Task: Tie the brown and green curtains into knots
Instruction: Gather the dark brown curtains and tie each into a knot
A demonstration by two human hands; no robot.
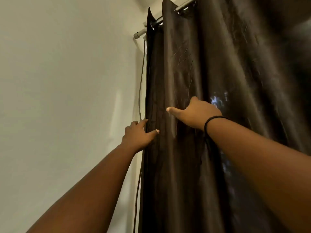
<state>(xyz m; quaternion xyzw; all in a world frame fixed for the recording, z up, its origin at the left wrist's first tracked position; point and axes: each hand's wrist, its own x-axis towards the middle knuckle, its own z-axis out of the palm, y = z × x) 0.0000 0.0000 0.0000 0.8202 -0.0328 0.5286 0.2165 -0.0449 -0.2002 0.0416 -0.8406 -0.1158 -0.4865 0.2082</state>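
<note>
While my left hand (138, 134) curls its fingers round the near edge of the brown curtain (218, 64) with the thumb pressed on the front, my right hand (196, 113) reaches into a fold further along, thumb stretched out and fingers hidden in the fabric, so I cannot tell their grip. A black band (210, 121) circles that wrist. From there the curtain hangs full length from a grey rod (183, 5) beside the pale wall (67, 81), a thin cable (141, 84) trailing down its edge.

A dark brown curtain (218, 68) with a satin sheen is hanging unknotted in long vertical folds from a metal rod (151, 26) beside a pale wall, its faint embroidered pattern catching light.
</note>
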